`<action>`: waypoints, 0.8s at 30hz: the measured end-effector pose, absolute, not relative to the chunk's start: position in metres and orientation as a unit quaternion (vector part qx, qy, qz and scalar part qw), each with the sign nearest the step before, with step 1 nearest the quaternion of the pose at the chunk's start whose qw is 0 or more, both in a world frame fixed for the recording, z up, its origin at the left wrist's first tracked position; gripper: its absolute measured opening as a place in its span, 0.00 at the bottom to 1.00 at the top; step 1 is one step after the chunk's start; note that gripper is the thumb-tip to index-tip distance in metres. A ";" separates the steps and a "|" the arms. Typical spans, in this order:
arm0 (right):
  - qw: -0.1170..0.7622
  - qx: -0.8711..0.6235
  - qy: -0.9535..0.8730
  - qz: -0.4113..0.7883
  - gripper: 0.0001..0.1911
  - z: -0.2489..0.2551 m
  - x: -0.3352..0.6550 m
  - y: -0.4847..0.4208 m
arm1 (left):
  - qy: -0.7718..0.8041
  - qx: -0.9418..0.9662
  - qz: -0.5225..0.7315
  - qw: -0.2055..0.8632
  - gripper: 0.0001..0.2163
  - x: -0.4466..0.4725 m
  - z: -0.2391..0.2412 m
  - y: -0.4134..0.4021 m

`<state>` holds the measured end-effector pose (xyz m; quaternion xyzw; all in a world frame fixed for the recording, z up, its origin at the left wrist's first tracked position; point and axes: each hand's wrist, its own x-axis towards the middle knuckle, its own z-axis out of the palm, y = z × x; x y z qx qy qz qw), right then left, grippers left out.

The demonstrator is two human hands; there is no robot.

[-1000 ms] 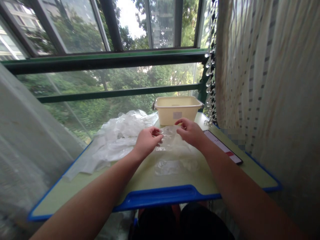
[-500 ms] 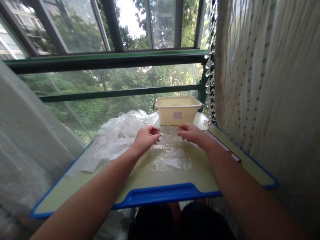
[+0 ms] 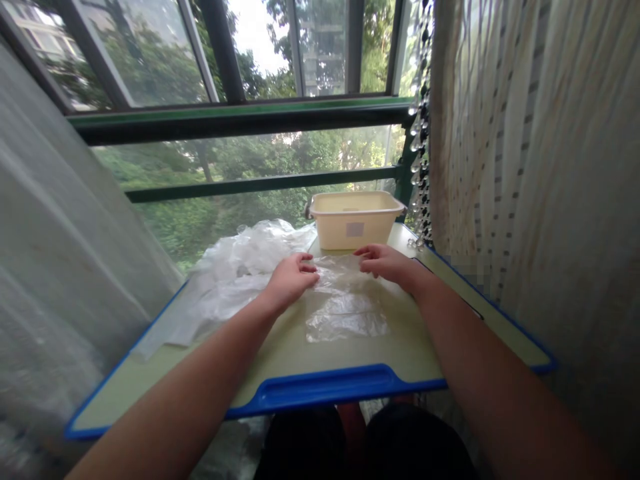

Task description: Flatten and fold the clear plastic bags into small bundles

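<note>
A small clear plastic bag [image 3: 345, 303] lies flat on the green table [image 3: 300, 353], its far end between my hands. My left hand [image 3: 290, 280] pinches the bag's far left corner with curled fingers. My right hand [image 3: 387, 261] pinches the far right corner, fingers bent and close together. Both hands rest low, near the tabletop.
A cream plastic tub [image 3: 355, 220] stands at the table's far edge. A heap of clear plastic bags [image 3: 235, 273] lies to the left. A dark phone [image 3: 477, 310] is partly hidden behind my right arm. The table has a blue rim [image 3: 325, 390]. Curtains hang on both sides.
Both hands have lowered the bag's far end toward the table and drawn slightly apart, so the bag now lies flatter. The view has shifted slightly.
</note>
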<state>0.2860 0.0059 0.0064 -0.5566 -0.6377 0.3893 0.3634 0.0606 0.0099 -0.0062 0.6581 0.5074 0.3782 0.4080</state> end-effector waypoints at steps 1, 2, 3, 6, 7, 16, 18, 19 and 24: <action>0.366 -0.560 -0.632 0.391 0.18 0.007 0.286 0.006 | 0.504 0.654 0.382 0.415 0.24 0.061 -0.005 0.009; 0.369 -0.564 -0.627 0.390 0.17 0.006 0.286 0.007 | 0.501 0.650 0.385 0.421 0.24 0.061 -0.004 0.009; 0.373 -0.568 -0.623 0.388 0.16 0.006 0.286 0.008 | 0.500 0.647 0.388 0.425 0.24 0.062 -0.004 0.008; 0.374 -0.572 -0.629 0.371 0.15 0.003 0.286 0.011 | 0.495 0.644 0.395 0.430 0.23 0.062 -0.002 0.008; 0.371 -0.574 -0.638 0.354 0.15 0.002 0.286 0.012 | 0.494 0.645 0.396 0.428 0.23 0.062 -0.002 0.008; 0.337 -0.467 -0.817 0.037 0.10 0.005 0.266 -0.008 | 0.522 0.633 0.403 0.405 0.20 0.063 0.000 -0.001; 0.316 -0.446 -0.836 0.054 0.12 0.008 0.258 -0.018 | 0.528 0.624 0.406 0.409 0.20 0.065 0.000 -0.004; 0.305 -0.441 -0.842 0.058 0.14 0.009 0.253 -0.022 | 0.529 0.618 0.409 0.413 0.20 0.066 0.001 -0.005; 0.252 -0.456 -0.853 0.007 0.24 0.012 0.231 -0.045 | 0.521 0.556 0.444 0.472 0.17 0.073 0.005 -0.014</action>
